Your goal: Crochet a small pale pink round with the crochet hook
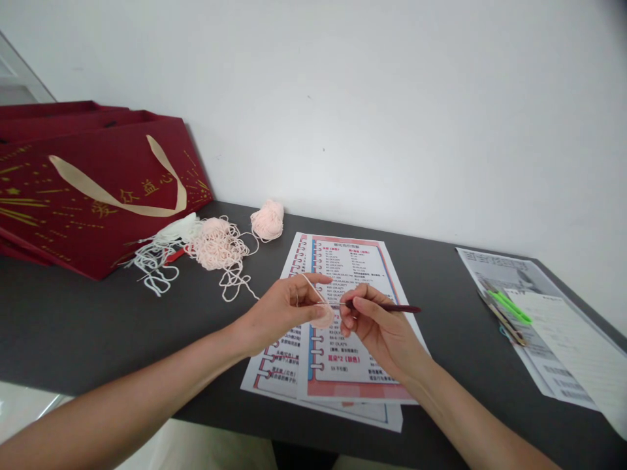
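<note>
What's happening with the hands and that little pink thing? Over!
Left hand pinching little pink piece. Right hand gripping dark red tool, pointed toward left hand. Printed sheets below; nothing seen in the way. Over.

Passage open between printed sheets (pixel 337 365) and right-hand papers (pixel 563 326) — left blocked by pink yarn (pixel 214 245), red bags (pixel 127 156).

Indoor workspace, home or office undetermined: dark tabletop (pixel 441 300), plain white wall (pixel 353 117), printed sheets (pixel 353 369), red bags (pixel 108 156), pink yarn (pixel 215 247).
</note>
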`<action>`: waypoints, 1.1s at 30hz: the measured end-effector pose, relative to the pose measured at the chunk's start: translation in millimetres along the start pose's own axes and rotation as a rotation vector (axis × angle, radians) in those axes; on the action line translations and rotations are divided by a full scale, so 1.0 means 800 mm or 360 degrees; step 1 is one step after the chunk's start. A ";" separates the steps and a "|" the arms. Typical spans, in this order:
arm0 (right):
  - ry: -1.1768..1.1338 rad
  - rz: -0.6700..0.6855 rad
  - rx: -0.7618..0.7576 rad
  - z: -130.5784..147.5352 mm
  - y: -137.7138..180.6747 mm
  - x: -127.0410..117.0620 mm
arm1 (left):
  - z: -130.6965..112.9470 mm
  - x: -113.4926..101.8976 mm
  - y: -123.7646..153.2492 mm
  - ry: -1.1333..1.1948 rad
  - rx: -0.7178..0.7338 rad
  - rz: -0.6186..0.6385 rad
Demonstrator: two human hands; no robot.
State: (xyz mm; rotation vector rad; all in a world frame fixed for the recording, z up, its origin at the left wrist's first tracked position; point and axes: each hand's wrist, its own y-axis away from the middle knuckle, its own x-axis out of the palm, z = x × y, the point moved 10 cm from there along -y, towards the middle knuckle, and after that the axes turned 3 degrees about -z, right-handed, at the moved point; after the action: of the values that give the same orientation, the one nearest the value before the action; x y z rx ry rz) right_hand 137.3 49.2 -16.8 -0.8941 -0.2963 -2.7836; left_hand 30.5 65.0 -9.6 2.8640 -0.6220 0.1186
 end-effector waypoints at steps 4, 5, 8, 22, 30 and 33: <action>0.0270 0.0017 -0.0124 0.012 0.001 -0.002 | -0.001 -0.005 0.000 -0.0054 0.0020 -0.0056; 0.0358 0.0023 -0.0163 0.015 0.002 -0.003 | -0.002 -0.006 0.000 -0.0074 0.0028 -0.0072; 0.0586 0.0041 -0.0302 0.022 0.004 -0.006 | -0.006 -0.010 0.001 -0.0139 0.0053 -0.0129; 0.1165 -0.0030 -0.0637 0.036 0.023 0.009 | -0.007 -0.017 0.001 -0.0318 0.0148 -0.0219; 0.1383 -0.0048 -0.0905 0.034 0.035 0.016 | -0.005 -0.019 0.000 -0.0358 0.0251 -0.0252; 0.1010 -0.0064 -0.0599 0.024 0.020 0.004 | -0.004 -0.018 0.000 -0.0267 0.0165 -0.0250</action>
State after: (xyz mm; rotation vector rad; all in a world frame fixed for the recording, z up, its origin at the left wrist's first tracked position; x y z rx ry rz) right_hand 149.5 38.6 2.1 -0.0202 0.3200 -3.0221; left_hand 16.9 71.2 -8.6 3.0325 -0.4285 -0.1185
